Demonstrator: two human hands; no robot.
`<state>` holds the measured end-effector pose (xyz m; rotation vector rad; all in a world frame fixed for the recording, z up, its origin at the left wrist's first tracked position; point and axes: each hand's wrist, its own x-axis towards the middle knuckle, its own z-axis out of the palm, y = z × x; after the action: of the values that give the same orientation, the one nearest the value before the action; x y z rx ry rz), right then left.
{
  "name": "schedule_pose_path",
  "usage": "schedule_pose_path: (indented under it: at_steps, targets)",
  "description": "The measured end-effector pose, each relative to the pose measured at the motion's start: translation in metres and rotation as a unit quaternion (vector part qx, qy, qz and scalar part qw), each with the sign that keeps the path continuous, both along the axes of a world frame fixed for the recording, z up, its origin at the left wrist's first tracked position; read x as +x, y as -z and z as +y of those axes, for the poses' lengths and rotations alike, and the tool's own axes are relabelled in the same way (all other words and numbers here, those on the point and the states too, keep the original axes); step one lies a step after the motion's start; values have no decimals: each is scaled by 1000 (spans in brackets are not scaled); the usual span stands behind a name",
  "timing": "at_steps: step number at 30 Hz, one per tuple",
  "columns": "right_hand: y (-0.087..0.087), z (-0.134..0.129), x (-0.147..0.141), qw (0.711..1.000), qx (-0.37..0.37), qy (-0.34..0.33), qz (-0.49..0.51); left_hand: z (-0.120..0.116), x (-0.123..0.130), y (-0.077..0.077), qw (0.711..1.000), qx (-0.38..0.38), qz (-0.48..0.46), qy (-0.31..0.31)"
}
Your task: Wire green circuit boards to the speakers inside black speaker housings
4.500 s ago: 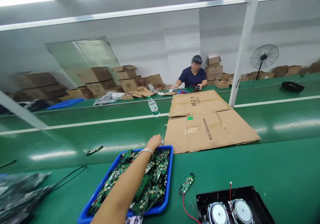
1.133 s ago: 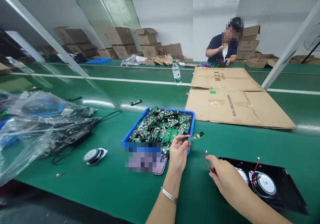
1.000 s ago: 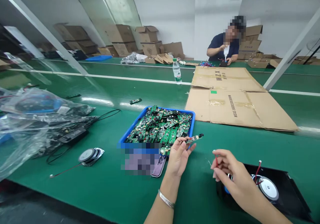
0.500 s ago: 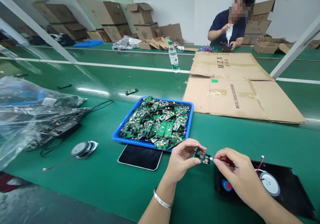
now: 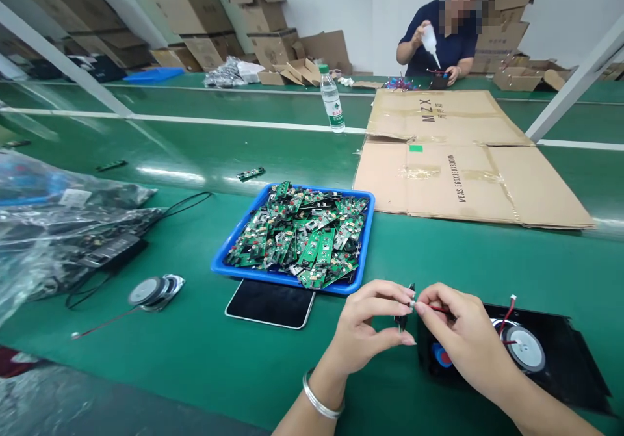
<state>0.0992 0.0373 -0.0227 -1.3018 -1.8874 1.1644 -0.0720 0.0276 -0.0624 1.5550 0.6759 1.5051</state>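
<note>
My left hand (image 5: pixel 368 325), with a silver bangle at the wrist, grips a small circuit board (image 5: pixel 402 322) between thumb and fingertips. The board is seen nearly edge-on. My right hand (image 5: pixel 461 332) pinches a thin red-and-black cable (image 5: pixel 440 308) by its small white plug (image 5: pixel 413 305), which is at the board's edge; how far it is seated I cannot tell. Under and beyond my right hand lies a black casing (image 5: pixel 560 351) holding a round speaker (image 5: pixel 525 349) and a blue-and-red part (image 5: pixel 441 355). A second red lead with a white plug (image 5: pixel 513 298) sticks up from the casing.
A blue tray (image 5: pixel 217 266) heaped with circuit boards stands left of my hands, beside a phone (image 5: pixel 268 304). Further left lie a loose speaker (image 5: pixel 149 291) and a plastic bag (image 5: pixel 58 228). Flattened cardboard (image 5: pixel 478 176) and a water bottle (image 5: pixel 332 101) are beyond. A co-worker (image 5: pixel 436 39) holds a white squeeze bottle (image 5: pixel 429 43).
My left hand has turned the circuit board from face-up to nearly edge-on, its fingers more spread. The plug stays at the board. The co-worker's squeeze bottle has tilted.
</note>
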Motion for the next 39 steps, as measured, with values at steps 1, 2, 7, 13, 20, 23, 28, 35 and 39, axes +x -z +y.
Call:
schedule_pose_path:
  at_steps: [1, 2, 7, 13, 20, 23, 28, 35, 39]
  targets:
    - [1, 0, 0, 1000, -2, 3, 1, -1, 0, 0, 1000, 13, 16, -11]
    - [1, 1, 0, 1000, -6, 6, 2, -1, 1, 0, 999, 24, 28, -21]
    - [1, 1, -1, 998, -48, 16, 33, -4, 6, 4, 998, 31, 23, -48]
    - [1, -1, -4, 998, -31, 27, 37, -4, 10, 7, 999, 5, -11, -50]
    - [4, 1, -4, 997, -28, 29, 61, -2, 16, 10, 998, 19, -25, -59]
    - [4, 3, -1, 996, -42, 27, 71, -1, 17, 12, 998, -4, -53, -34]
    - [-1, 4, 0, 997, -27, -14, 71, -1, 13, 11, 997, -74, -27, 6]
    - [-23, -2, 50, 973, 210, 91, -32, 4, 13, 16, 968, -229, -103, 5]
    - [-18, -2, 110, 966, 195, 128, -110, 7, 13, 15, 954, -278, -98, 55]
